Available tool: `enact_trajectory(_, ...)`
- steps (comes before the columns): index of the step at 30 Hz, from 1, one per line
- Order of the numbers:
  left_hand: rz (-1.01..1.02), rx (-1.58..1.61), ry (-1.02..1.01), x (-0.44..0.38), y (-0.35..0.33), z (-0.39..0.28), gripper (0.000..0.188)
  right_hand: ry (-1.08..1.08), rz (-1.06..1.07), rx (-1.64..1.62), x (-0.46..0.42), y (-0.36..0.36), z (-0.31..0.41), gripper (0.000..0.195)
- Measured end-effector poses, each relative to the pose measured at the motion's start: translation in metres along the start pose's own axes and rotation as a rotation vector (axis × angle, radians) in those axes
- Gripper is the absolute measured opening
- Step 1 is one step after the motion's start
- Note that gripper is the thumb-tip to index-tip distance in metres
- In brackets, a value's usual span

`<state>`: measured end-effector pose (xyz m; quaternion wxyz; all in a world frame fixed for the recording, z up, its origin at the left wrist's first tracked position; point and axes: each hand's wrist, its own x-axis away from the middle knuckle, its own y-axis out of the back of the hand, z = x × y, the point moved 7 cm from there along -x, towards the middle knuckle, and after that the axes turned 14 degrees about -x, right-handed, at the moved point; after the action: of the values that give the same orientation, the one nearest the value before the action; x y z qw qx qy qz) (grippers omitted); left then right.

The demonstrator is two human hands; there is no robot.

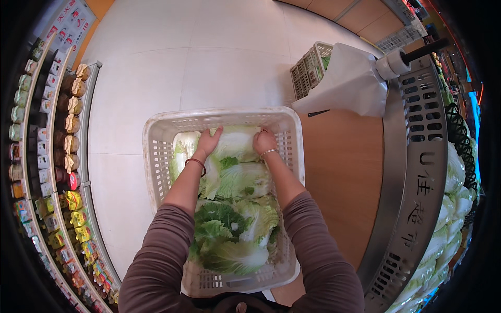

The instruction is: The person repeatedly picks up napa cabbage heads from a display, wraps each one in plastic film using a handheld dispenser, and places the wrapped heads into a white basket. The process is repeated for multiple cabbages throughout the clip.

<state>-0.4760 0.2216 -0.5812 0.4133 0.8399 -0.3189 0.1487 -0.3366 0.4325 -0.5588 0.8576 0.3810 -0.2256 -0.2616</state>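
Observation:
A white plastic crate with slotted walls stands before me, holding several napa cabbages. Across its far end lies a pale napa cabbage, gripped at both ends. My left hand is on its left end, thumb spread along the top. At the other end, my right hand curls around it close to the crate's right wall; some fingertips are hidden. Another cabbage lies along the left wall. Nearer me are a cabbage lying crosswise and loose green outer leaves.
Shelves of jars and packets run along the left. On the right, a metal-edged produce stand holds wrapped cabbages. A roll of plastic bags hangs from its corner, partly covering another crate on the tiled floor.

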Motion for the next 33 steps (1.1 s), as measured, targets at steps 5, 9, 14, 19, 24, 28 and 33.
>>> enact_trajectory(5,0.087,-0.082,0.033,-0.025,-0.025,0.011,0.101,-0.041,0.227,0.061,-0.024,-0.01,-0.001,0.05)
enact_trajectory(9,0.239,-0.089,0.065,-0.025,-0.019,0.0,0.1,-0.035,0.242,0.086,-0.025,-0.011,0.002,0.057)
enact_trajectory(14,0.049,-0.04,0.04,-0.022,-0.015,0.008,0.091,-0.045,0.04,-0.011,-0.005,0.005,0.007,0.059)
enact_trajectory(19,-0.153,0.328,-0.059,-0.009,-0.005,0.044,0.065,-0.057,-0.081,-0.169,0.021,0.033,0.028,0.054)
enact_trajectory(24,-0.274,0.283,-0.079,0.066,0.041,-0.014,0.056,0.09,-0.395,-0.46,0.1,0.062,0.033,0.062)
enact_trajectory(28,-0.304,-0.494,-0.062,0.079,0.057,-0.078,0.05,0.048,-0.398,-0.537,0.104,0.054,0.036,0.069)
enact_trajectory(33,-0.318,-0.512,-0.2,0.07,0.009,-0.096,0.051,0.018,-0.223,-0.569,0.099,0.026,0.044,0.069)
